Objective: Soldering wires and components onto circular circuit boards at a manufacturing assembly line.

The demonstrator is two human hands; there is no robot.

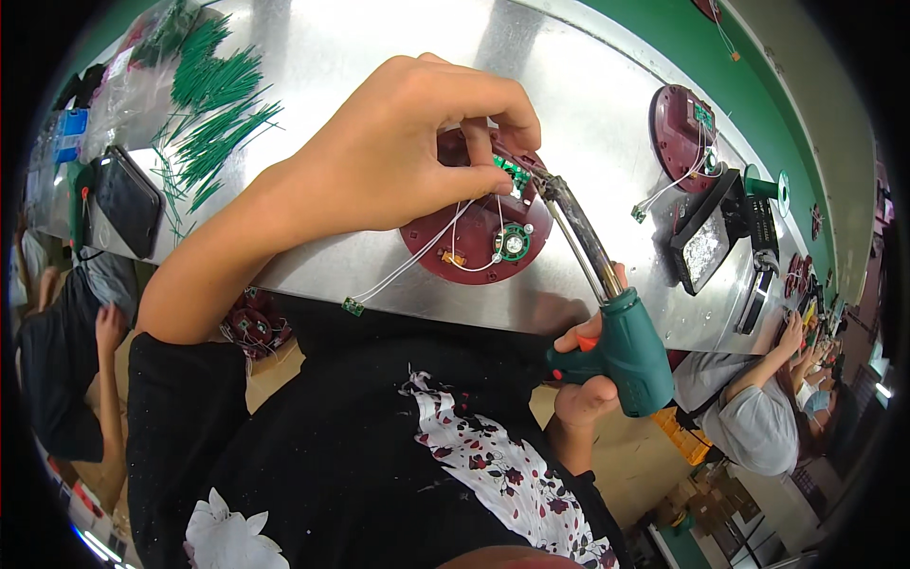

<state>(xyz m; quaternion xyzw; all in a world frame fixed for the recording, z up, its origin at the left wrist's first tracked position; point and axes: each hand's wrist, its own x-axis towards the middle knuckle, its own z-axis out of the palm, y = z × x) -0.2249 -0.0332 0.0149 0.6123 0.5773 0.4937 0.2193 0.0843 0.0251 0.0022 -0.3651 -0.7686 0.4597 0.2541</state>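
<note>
My right hand point(588, 398) grips a dark green soldering gun point(637, 346) with a long metal barrel and a red trigger. The gun's tip reaches a small green circuit board point(513, 176) on a round maroon plastic housing point(431, 237). My left hand point(417, 142) arches over this housing, its thumb and fingers closed at the board. A thin white wire point(500, 223) runs up to the thumb tip; the fingers partly hide the pinch. Lower on the housing sits a round green-and-silver component point(513, 243). White leads end in a tiny green board point(354, 306) at the table's near edge.
Cut green wires point(223, 123) lie in a pile at far left, near a black phone point(128, 204). On the right are another maroon housing point(675, 142), a black tray point(703, 242) and a green spool point(770, 190). Other people point(758, 408) sit on both sides.
</note>
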